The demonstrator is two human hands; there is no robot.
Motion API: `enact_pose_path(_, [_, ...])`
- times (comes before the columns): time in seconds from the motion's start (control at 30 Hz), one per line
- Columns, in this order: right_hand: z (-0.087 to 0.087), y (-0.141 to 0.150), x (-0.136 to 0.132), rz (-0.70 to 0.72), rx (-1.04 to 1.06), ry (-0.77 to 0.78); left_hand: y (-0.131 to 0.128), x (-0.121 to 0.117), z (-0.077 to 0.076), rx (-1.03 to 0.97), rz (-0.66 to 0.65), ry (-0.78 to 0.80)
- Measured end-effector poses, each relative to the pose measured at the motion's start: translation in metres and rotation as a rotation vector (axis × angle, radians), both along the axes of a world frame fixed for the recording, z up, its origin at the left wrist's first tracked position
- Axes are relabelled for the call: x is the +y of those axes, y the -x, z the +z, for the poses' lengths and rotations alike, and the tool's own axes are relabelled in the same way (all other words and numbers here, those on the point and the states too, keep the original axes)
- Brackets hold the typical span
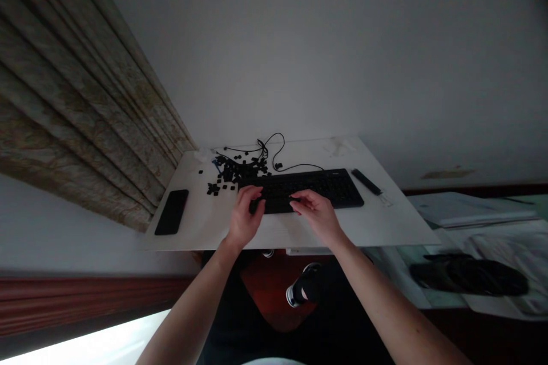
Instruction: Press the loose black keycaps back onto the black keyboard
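A black keyboard (338,188) lies on the white table (274,234), tilted slightly in my view. My left hand (245,215) is curled at its left end, thumb and forefinger bent against the keyboard with a dark gap between them. Over the front middle of the keyboard, my right hand (315,211) has its thumb and fingertips brought together. Whatever is between those tips is too small and dark to make out. Many loose black keycaps (240,170) lie in a heap behind my left hand, some scattered singly around it.
A black cable (280,148) loops behind the keyboard. A black phone (172,212) lies at the left edge. To the right is a dark, narrow tool (367,181) with a pale wire end. The curtain (107,80) hangs at left; a dark bundle (471,275) lies on the lower right surface.
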State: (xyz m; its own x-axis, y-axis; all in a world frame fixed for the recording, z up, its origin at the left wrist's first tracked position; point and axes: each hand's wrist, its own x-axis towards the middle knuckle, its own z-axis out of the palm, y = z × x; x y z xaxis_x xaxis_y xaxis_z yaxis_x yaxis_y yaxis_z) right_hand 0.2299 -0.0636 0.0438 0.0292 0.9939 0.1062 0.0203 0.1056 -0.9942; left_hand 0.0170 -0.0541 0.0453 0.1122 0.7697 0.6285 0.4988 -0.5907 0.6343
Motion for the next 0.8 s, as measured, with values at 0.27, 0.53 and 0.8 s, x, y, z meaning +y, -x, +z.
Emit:
enact_pose_path(0.27, [-0.029,-0.090,-0.011,-0.303,0.013,0.097,0.029,-0.001,-0.048,0.089,0.135,0.117])
enact_pose_path(0.53, [-0.036,-0.119,-0.016,-0.399,0.086,0.136,-0.026,-0.010,-0.067,0.256,-0.068,0.081])
enact_pose_path(0.8, [-0.055,-0.154,-0.015,-0.470,0.037,0.101,-0.077,0.007,-0.071,0.513,-0.162,0.071])
